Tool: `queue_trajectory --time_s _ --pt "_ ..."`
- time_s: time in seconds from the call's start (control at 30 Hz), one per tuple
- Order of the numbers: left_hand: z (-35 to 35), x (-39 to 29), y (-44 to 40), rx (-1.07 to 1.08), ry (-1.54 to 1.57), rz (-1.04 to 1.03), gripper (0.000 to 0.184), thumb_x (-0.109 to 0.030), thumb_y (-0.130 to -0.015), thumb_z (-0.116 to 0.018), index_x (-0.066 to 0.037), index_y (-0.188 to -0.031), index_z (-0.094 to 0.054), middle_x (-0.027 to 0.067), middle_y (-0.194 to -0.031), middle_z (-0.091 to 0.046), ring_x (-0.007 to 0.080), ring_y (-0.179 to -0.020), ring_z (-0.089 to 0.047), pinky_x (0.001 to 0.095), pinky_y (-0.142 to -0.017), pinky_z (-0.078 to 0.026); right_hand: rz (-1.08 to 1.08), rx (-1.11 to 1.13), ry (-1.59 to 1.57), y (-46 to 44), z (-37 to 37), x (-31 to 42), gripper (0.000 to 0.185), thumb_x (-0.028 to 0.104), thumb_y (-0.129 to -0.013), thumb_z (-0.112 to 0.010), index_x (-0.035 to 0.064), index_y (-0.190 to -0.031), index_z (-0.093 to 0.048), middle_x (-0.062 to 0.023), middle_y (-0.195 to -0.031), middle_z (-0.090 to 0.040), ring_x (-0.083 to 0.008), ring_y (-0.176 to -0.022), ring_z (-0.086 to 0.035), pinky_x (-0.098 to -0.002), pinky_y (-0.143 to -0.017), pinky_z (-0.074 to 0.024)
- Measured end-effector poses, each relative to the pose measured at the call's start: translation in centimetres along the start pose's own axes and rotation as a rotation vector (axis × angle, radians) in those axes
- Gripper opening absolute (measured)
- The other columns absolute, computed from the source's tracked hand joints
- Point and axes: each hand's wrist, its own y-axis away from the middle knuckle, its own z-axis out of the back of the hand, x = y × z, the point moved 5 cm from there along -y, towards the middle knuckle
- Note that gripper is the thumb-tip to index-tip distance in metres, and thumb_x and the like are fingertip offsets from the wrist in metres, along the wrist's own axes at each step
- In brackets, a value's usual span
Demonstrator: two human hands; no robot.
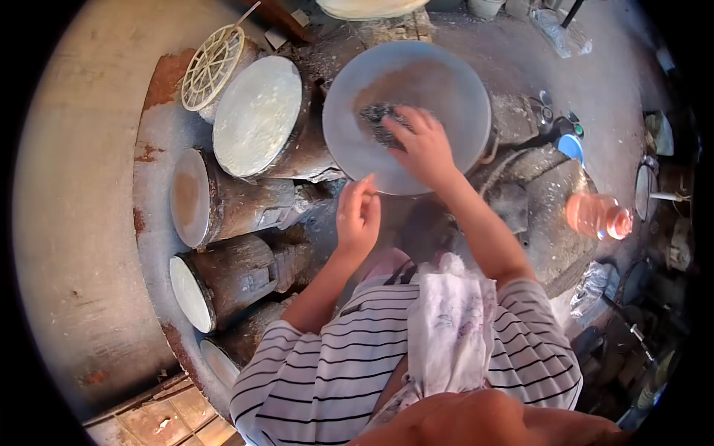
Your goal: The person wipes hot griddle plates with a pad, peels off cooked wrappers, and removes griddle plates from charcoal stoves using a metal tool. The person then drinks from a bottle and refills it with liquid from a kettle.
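A large round grey plate (446, 82) with a brown patch lies at the upper middle. My right hand (421, 141) presses a dark, mesh-like scouring pad (378, 123) onto the plate, its fingers curled over the pad. At the plate's near left edge is my left hand (359, 215), its fingers bent and close to the rim. Whether it holds the rim or anything small cannot be made out.
Left of the plate, a round drum top (258, 115) holds whitish material, beside a white round rack (213, 67). More drums with round tops (191, 197) line the left. A pink-tinted bottle (595, 215) and a blue bowl (571, 149) are at the right.
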Motion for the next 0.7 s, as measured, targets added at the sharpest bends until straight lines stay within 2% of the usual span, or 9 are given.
queue_trajectory --time_s 0.07,0.13,0.23,0.37,0.43,0.5,0.57,0.67,0.7 --pt "2.3 0.4 -0.5 -0.058 0.009 -0.010 0.040 0.002 -0.090 -0.050 -0.002 -0.129 -0.048 0.0077 -0.108 -0.051 0.0089 -0.078 -0.054 0.0211 -0.068 -0.048 0.103 0.009 0.007 -3.1 -2.2 -2.9 0.035 0.025 -0.071 -0.071 0.0170 -0.104 -0.066 -0.0084 -0.105 -0.059 -0.0283 -0.102 -0.055 -0.0419 -0.089 -0.0441" --pt "7.4 4.6 5.9 -0.041 0.017 0.268 0.039 0.003 -0.089 -0.050 -0.002 -0.128 -0.049 0.0074 -0.106 -0.052 0.0086 -0.077 -0.054 0.0211 -0.065 -0.048 -0.178 0.061 0.191 -1.6 -5.0 -5.1 0.025 0.022 -0.073 -0.067 0.0147 -0.097 -0.067 -0.0079 -0.100 -0.060 -0.0299 -0.097 -0.055 -0.0424 -0.088 -0.0447" --pt "13.4 10.1 4.9 -0.255 -0.083 0.289 0.040 0.001 -0.090 -0.050 -0.003 -0.129 -0.048 0.0065 -0.103 -0.053 0.0083 -0.070 -0.052 0.0201 -0.060 -0.046 -0.325 -0.034 0.292 -12.1 -6.8 -8.7 0.027 0.023 -0.067 -0.069 0.0103 -0.090 -0.066 -0.0098 -0.092 -0.062 -0.0303 -0.093 -0.056 -0.0426 -0.083 -0.0456" --pt "15.8 13.4 4.8 -0.346 0.155 0.437 0.040 0.001 -0.090 -0.050 -0.002 -0.129 -0.048 0.0064 -0.102 -0.053 0.0076 -0.069 -0.050 0.0199 -0.059 -0.044 -0.013 0.251 -0.038 -4.5 -14.3 6.3 0.024 0.026 -0.061 -0.071 0.0092 -0.076 -0.061 -0.0109 -0.088 -0.061 -0.0309 -0.087 -0.057 -0.0408 -0.076 -0.0469" --pt "14.9 12.7 2.7 -0.310 0.294 0.397 0.040 0.002 -0.088 -0.051 0.000 -0.128 -0.049 0.0079 -0.103 -0.051 0.0081 -0.074 -0.050 0.0210 -0.063 -0.045 -0.033 0.408 0.023 -0.2 -12.2 9.7 0.022 0.024 -0.062 -0.070 0.0085 -0.072 -0.058 -0.0113 -0.084 -0.061 -0.0311 -0.085 -0.058 -0.0411 -0.074 -0.0472" --pt "15.2 13.7 2.5 -0.305 0.258 0.358 0.040 0.001 -0.089 -0.051 -0.001 -0.129 -0.048 0.0076 -0.103 -0.052 0.0077 -0.071 -0.050 0.0204 -0.061 -0.045 -0.242 0.299 0.205 -0.3 -9.5 3.9 0.019 0.022 -0.064 -0.069 0.0090 -0.075 -0.060 -0.0119 -0.082 -0.060 -0.0310 -0.084 -0.059 -0.0415 -0.073 -0.0481" --pt "15.8 15.0 2.8 -0.356 0.280 0.410 0.039 -0.001 -0.091 -0.050 -0.003 -0.129 -0.047 0.0061 -0.101 -0.054 0.0066 -0.066 -0.050 0.0192 -0.054 -0.043 -0.697 0.143 0.099 -5.5 -5.7 -3.5 0.027 0.022 -0.073 -0.065 0.0081 -0.095 -0.061 -0.0136 -0.097 -0.065 -0.0313 -0.092 -0.062 -0.0417 -0.078 -0.0497" --pt "16.2 17.6 4.7 -0.410 0.107 0.444 0.037 -0.001 -0.091 -0.050 -0.003 -0.128 -0.049 0.0055 -0.098 -0.055 0.0063 -0.067 -0.050 0.0192 -0.055 -0.043 -0.502 0.053 0.426 -14.9 -7.5 -12.0 0.047 0.034 -0.076 -0.060 0.0173 -0.120 -0.059 -0.0098 -0.113 -0.064 -0.0293 -0.102 -0.061 -0.0410 -0.086 -0.0483" --pt "15.4 18.2 4.6 -0.445 0.117 0.462 0.036 -0.001 -0.091 -0.050 -0.003 -0.128 -0.049 0.0053 -0.097 -0.056 0.0062 -0.067 -0.050 0.0191 -0.055 -0.043 -0.453 0.097 0.440 -16.6 -10.6 -12.5 0.046 0.034 -0.074 -0.060 0.0175 -0.117 -0.062 -0.0101 -0.115 -0.062 -0.0291 -0.102 -0.061 -0.0403 -0.086 -0.0485"
